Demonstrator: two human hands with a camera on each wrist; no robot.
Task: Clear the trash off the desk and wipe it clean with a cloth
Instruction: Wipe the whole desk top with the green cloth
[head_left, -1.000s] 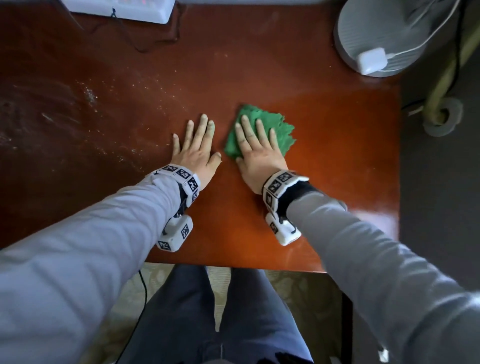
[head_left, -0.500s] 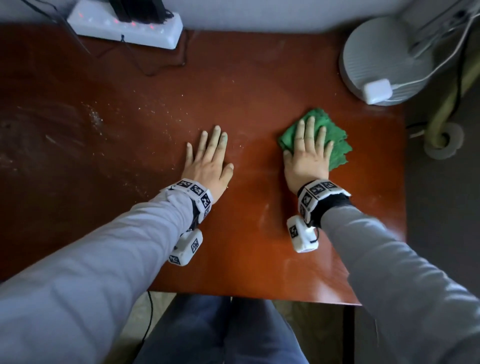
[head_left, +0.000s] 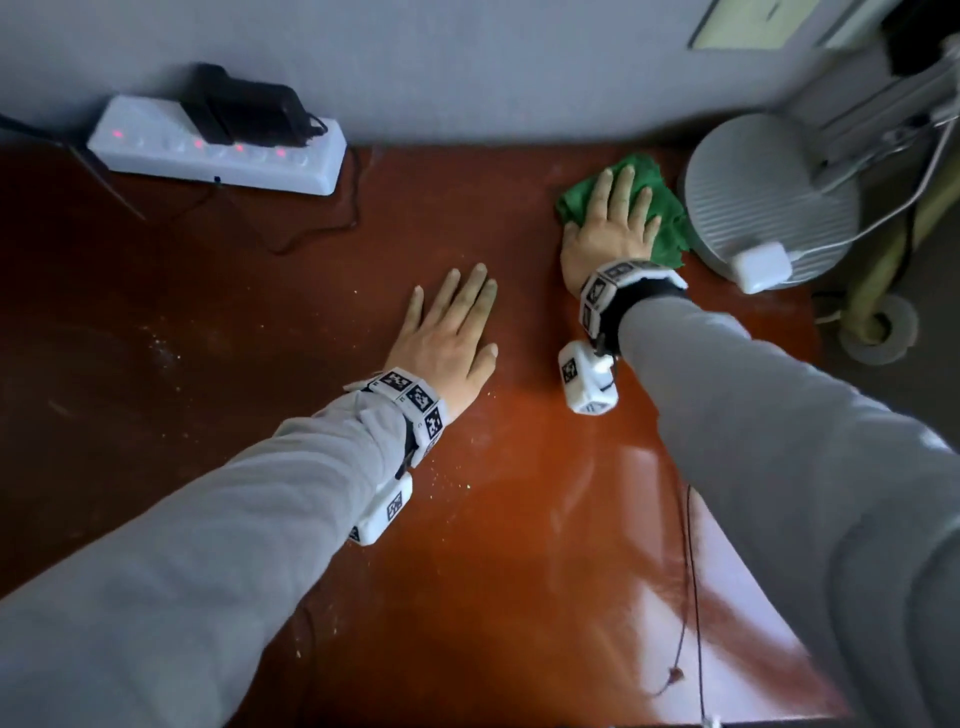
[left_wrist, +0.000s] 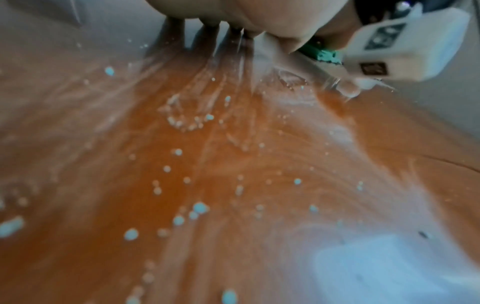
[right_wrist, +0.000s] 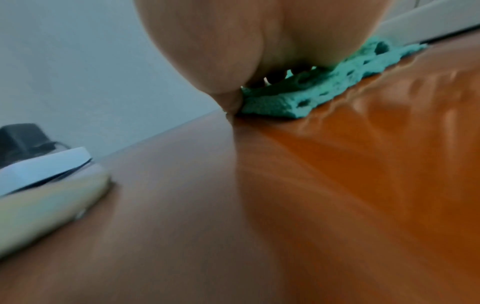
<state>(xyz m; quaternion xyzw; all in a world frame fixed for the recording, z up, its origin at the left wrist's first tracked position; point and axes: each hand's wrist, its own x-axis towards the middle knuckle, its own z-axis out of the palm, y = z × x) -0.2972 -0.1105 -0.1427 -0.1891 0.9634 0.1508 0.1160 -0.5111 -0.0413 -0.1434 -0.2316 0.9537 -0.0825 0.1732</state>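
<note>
Wiped: we judge the desk (head_left: 597, 519) right side clean.
Left: crumbs (head_left: 156, 348) remain.
Grip: right hand (head_left: 613, 228) flat on cloth (head_left: 670, 228); left hand (head_left: 447, 332) flat, empty.

cloth (head_left: 670, 228) under right hand's fingers (head_left: 621, 189), lamp base (head_left: 769, 202) just right of them; power strip (head_left: 218, 156) far left.

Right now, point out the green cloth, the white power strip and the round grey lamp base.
green cloth (head_left: 576, 200): head view, left fold.
white power strip (head_left: 291, 166): head view, top face.
round grey lamp base (head_left: 753, 182): head view, ribbed top.
</note>
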